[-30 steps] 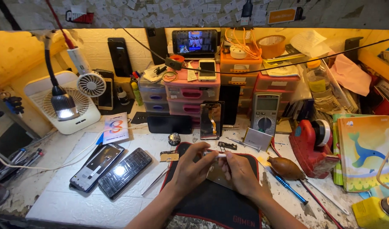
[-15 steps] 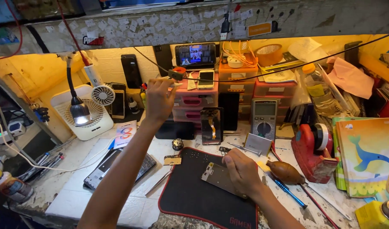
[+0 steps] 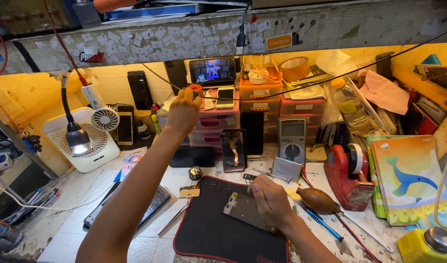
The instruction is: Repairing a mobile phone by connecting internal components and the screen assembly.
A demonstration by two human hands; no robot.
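Observation:
My left hand is stretched out to the stacked pink and orange drawers at the back, its fingers closed around a small red round object on top of them. My right hand rests on a flat brown phone part that lies on the black work mat, holding it down at its right end. A small gold bracket sits at the mat's upper left corner.
A lamp and white fan stand at the left. A multimeter, a red tape dispenser, a brown air blower, a blue screwdriver and a colourful book fill the right. Dark phones lie by my left forearm.
My left hand left the mat and reached up and back to the top of the drawers, where it grips the small red object. My right hand stayed on the phone part.

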